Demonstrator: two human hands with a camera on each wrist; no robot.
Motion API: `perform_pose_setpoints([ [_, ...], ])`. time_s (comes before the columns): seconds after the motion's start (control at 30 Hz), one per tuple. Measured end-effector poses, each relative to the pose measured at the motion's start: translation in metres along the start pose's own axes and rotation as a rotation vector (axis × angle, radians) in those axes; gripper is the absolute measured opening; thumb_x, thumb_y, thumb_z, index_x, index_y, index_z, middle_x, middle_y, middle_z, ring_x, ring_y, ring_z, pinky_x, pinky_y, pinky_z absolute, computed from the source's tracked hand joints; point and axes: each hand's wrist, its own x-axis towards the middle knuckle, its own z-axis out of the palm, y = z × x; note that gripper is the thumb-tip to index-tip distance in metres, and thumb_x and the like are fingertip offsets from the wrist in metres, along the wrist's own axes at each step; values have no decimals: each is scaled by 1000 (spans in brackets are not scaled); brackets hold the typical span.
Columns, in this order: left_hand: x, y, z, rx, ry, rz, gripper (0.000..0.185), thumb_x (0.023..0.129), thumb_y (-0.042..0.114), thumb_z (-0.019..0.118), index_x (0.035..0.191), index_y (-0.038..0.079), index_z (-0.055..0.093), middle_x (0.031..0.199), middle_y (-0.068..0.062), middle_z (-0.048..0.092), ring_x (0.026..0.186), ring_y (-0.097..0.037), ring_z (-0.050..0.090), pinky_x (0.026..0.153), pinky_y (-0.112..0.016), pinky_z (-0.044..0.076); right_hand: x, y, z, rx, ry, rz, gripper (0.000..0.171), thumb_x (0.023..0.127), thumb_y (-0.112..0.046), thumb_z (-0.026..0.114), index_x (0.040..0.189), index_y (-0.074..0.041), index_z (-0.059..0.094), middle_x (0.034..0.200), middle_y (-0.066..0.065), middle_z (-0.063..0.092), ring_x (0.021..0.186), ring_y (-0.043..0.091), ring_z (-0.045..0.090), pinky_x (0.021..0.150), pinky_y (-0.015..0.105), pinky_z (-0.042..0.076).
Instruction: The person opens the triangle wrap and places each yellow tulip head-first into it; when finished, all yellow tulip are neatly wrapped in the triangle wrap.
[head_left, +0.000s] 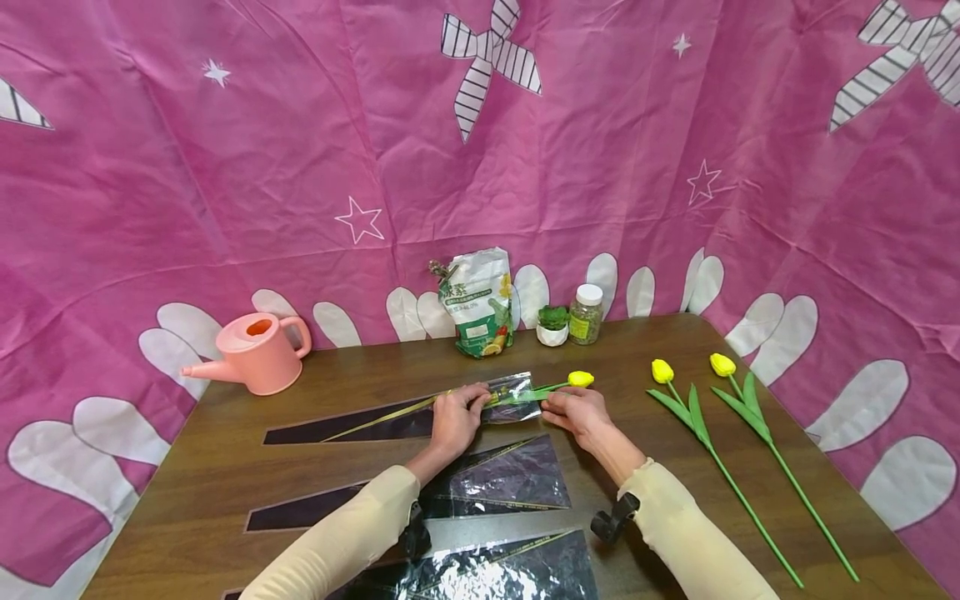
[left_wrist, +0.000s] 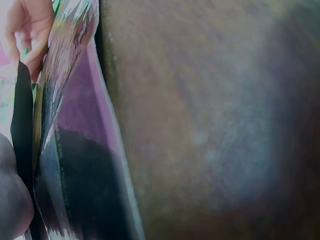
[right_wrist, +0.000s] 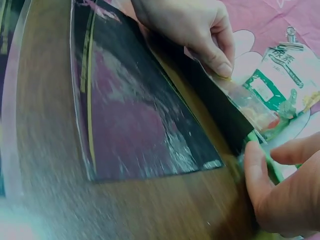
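A yellow tulip (head_left: 581, 378) lies with its stem inside a clear cellophane sleeve (head_left: 390, 423) on the wooden table (head_left: 225, 475). My left hand (head_left: 474, 402) pinches the sleeve's wide end from the left. In the right wrist view its thumb and fingers (right_wrist: 222, 62) grip the clear film (right_wrist: 245, 102). My right hand (head_left: 553, 402) is at the sleeve's mouth, just below the flower head. Its thumb and finger (right_wrist: 265, 155) pinch the green stem (right_wrist: 253, 138). In the left wrist view the sleeve (left_wrist: 65, 150) appears edge-on and blurred.
Two more yellow tulips (head_left: 662, 371) (head_left: 722, 364) lie on the right of the table. Two more sleeves (head_left: 495, 479) (head_left: 487, 575) lie nearer to me. At the back stand a pink watering can (head_left: 255, 350), a green bag (head_left: 480, 300), a small pot (head_left: 552, 325) and a jar (head_left: 586, 314).
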Motion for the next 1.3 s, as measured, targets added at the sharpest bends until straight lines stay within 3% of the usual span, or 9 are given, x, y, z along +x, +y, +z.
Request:
perform_pose_setpoints([
  [0.3, 2, 1, 0, 15, -5, -5, 6, 86, 6, 78, 92, 4, 80, 98, -6, 76, 96, -24, 72, 86, -45, 56, 0, -9, -12, -192, -103, 41, 38, 94, 11, 56, 128, 22, 43, 80, 14, 67, 64, 15, 67, 65, 32, 61],
  [0.47, 3, 2, -1, 22, -20, -15, 8, 87, 7, 77, 94, 4, 80, 99, -6, 76, 96, -24, 72, 85, -45, 56, -10, -22, -20, -493, -119, -24, 33, 94, 4, 59, 122, 20, 50, 79, 15, 69, 57, 14, 65, 55, 32, 59],
  [0.53, 3, 3, -1, 26, -25, -19, 10, 87, 7, 77, 96, 3, 80, 100, -6, 76, 97, -24, 72, 85, -45, 56, -14, -31, -25, -700, -111, -107, 25, 93, -1, 61, 111, 16, 59, 73, 12, 68, 52, 15, 63, 49, 31, 57],
  [0.6, 3, 3, -2, 33, -29, -21, 10, 88, 8, 77, 96, 4, 80, 100, -6, 76, 97, -24, 72, 84, -44, 57, -14, -40, -31, -918, -84, -249, 18, 91, -5, 64, 101, 10, 66, 69, 9, 67, 52, 16, 62, 49, 31, 55],
  [0.7, 3, 3, -2, 42, -25, -17, 9, 88, 8, 77, 96, 4, 80, 100, -6, 76, 96, -24, 72, 84, -44, 57, -8, -53, -42, -1183, -50, -493, 15, 88, -7, 68, 97, 5, 69, 76, 8, 67, 63, 22, 63, 59, 38, 54],
  [0.77, 2, 2, -2, 47, -21, -14, 9, 88, 8, 77, 96, 4, 80, 100, -6, 76, 96, -24, 72, 83, -44, 57, 0, -57, -51, -1278, -64, -624, 22, 86, -4, 69, 105, 6, 67, 88, 14, 66, 77, 30, 62, 70, 46, 53],
  [0.87, 0, 3, -2, 43, -21, -16, 9, 87, 7, 77, 96, 4, 79, 100, -7, 76, 96, -25, 72, 83, -44, 57, 13, -58, -63, -1330, -167, -714, 35, 83, 2, 69, 116, 11, 61, 104, 25, 61, 92, 39, 59, 82, 54, 50],
  [1.0, -2, 4, -2, 38, -28, -16, 9, 87, 7, 77, 96, 4, 79, 101, -6, 76, 97, -24, 72, 84, -45, 57, 25, -51, -74, -1310, -292, -721, 40, 82, 9, 65, 121, 13, 59, 112, 29, 60, 96, 41, 62, 85, 55, 52],
  [1.3, -2, 1, -3, 35, -24, -14, 8, 87, 7, 77, 94, 5, 80, 101, -5, 76, 95, -24, 72, 82, -45, 57, 34, -45, -70, -1286, -303, -695, 29, 83, 7, 70, 112, 8, 67, 106, 23, 66, 91, 36, 65, 85, 52, 54],
])
